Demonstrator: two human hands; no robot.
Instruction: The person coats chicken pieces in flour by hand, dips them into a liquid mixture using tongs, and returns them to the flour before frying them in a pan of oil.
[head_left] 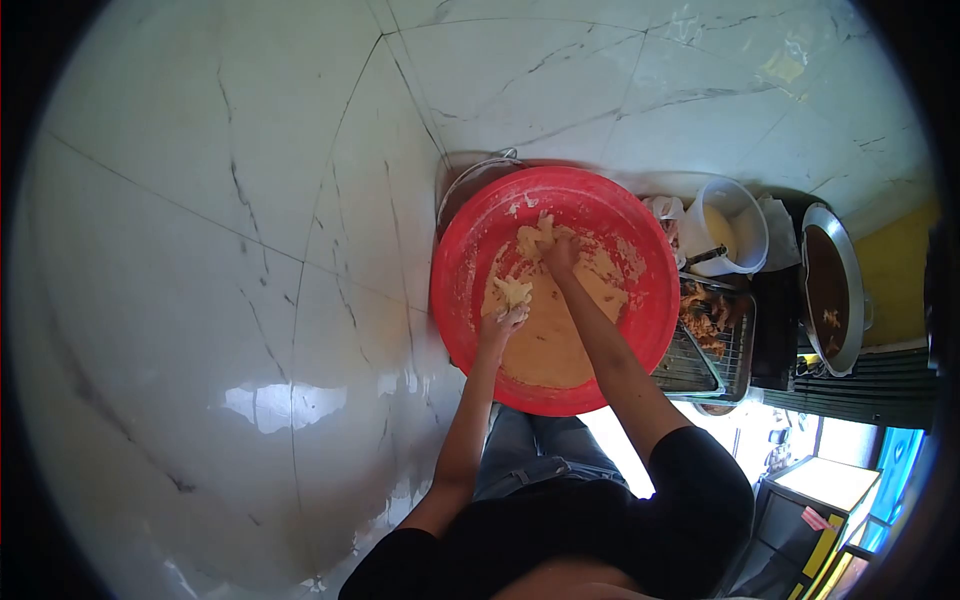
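Note:
A wide red basin (455, 290) holds a bed of tan flour (545, 345), with clumps stuck to its inner wall. My left hand (505, 318), its fingers closed, grips a pale flour-coated piece (513, 291) over the left part of the flour. Farther into the basin, my right hand (562, 256) is closed around another lumpy coated piece (533, 236) near the far wall. The coating hides what lies inside both pieces.
Right of the basin, a rack tray (738, 365) bears fried pieces (708, 318). Behind it stands a white bucket (752, 235) with pale contents. A large pan of dark oil (825, 270) is at far right. Marbled tile walls (300, 200) border the left and back.

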